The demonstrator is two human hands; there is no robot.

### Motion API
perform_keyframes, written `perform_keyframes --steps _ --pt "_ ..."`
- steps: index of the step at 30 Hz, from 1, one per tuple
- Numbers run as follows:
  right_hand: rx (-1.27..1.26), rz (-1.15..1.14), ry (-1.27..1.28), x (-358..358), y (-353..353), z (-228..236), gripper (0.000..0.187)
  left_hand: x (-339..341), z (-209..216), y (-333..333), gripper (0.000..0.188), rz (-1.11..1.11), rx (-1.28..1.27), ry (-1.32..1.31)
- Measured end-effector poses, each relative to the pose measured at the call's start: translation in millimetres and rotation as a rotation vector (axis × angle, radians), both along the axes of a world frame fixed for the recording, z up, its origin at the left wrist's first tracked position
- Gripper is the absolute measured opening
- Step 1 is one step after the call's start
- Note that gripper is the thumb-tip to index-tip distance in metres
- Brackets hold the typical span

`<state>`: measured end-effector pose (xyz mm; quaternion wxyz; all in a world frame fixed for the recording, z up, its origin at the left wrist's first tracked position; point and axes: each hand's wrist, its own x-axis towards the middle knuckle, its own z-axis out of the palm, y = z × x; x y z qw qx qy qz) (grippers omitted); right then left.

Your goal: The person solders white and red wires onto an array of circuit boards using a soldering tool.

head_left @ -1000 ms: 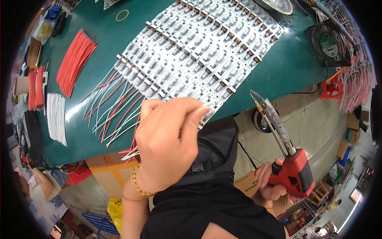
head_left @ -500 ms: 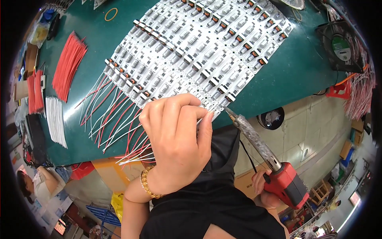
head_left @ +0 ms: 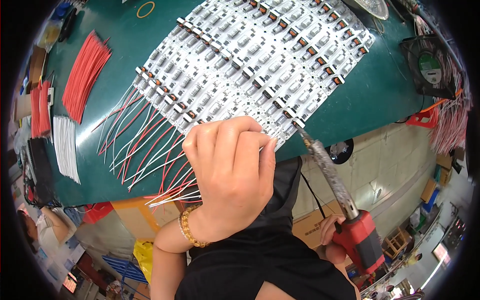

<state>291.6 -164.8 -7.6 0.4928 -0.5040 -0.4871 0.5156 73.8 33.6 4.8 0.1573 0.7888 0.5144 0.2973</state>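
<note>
A white panel of small circuit boards [head_left: 212, 97] lies across the table, with rows of grey and black-and-orange parts. My left hand [head_left: 232, 172] is at its near edge, thumb and forefinger pinched together. Whatever is between those fingertips is hidden. In my right hand [head_left: 330, 232] is a red-and-black soldering iron [head_left: 367, 242], pointing up and left. Its tip is by the panel's near right corner, beside the last black part; whether it touches cannot be told. Red and white wires [head_left: 145, 145] fan out from the panel's left edge, some passing behind my left hand.
Bundles of red wires [head_left: 86, 75] and white wires [head_left: 66, 150] lie on the green table [head_left: 370, 100] at left. A black fan [head_left: 427, 67] stands at the right edge, with a metal dish [head_left: 372, 7] at the back. Another person [head_left: 55, 227] sits at far left.
The soldering iron's tip has moved up and right, nearer the part at the panel's corner. My left hand keeps its pinch and has shifted slightly right in the picture, as has the panel.
</note>
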Motion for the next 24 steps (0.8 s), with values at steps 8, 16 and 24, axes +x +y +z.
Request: perform_keyframes --steps 8,16,24 --pt "0.100 -0.090 0.123 -26.3 29.4 5.4 0.092 -0.8 0.4 3.0 0.014 -0.014 0.045 -0.046" --pt "-0.112 -0.004 -0.164 -7.7 2.2 0.0 0.054 -12.5 10.5 16.5 0.012 -0.012 -0.048 -0.050" --pt "-0.210 -0.374 0.125 -34.4 3.9 5.5 0.048 -12.2 13.5 17.7 0.011 -0.026 -0.048 0.014"
